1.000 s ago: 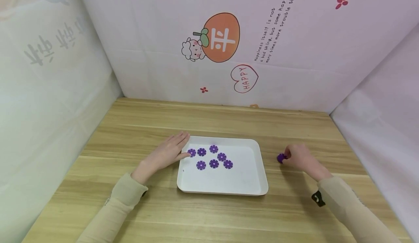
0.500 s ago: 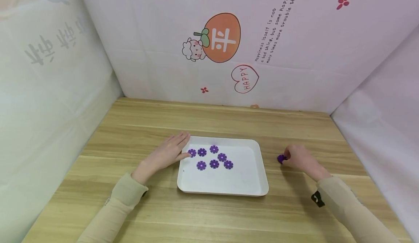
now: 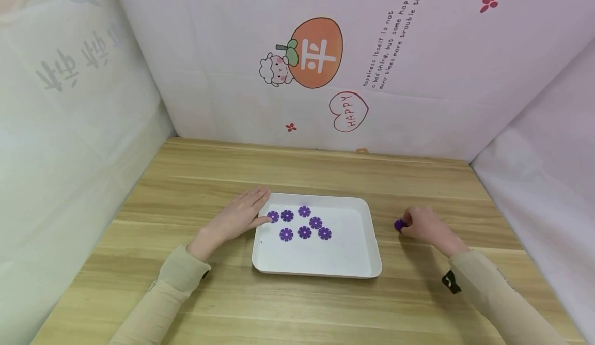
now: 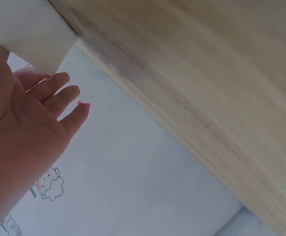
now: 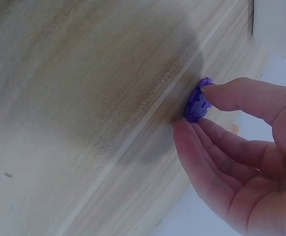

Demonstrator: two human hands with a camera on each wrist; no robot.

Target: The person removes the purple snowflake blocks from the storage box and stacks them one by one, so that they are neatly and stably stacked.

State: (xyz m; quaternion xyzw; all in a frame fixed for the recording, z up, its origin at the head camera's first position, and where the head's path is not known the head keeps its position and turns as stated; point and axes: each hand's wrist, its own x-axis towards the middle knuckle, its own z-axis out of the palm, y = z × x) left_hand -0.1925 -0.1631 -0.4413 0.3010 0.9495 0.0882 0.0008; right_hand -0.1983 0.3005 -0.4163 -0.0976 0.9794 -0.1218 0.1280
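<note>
Right of the tray, my right hand (image 3: pixel 425 224) pinches purple snowflake discs (image 5: pixel 198 103) between thumb and fingertips, low over the table. They look layered together in the right wrist view, and the fingers hide part of them in the head view. My left hand (image 3: pixel 236 215) rests at the far left corner of a white tray (image 3: pixel 318 273), fingers straight along the outside and thumb over the left rim. Inside the tray, several loose purple snowflake discs (image 3: pixel 304 232) lie flat, mostly in its left half. One disc (image 3: pixel 273 216) lies right by the left thumb tip.
The wooden tabletop (image 3: pixel 316 314) extends around the tray on all sides. White printed sheets stand as a back wall (image 3: pixel 223 102) and side walls (image 3: pixel 558 154) along its edges. A dark band (image 3: pixel 450 282) shows at the right cuff.
</note>
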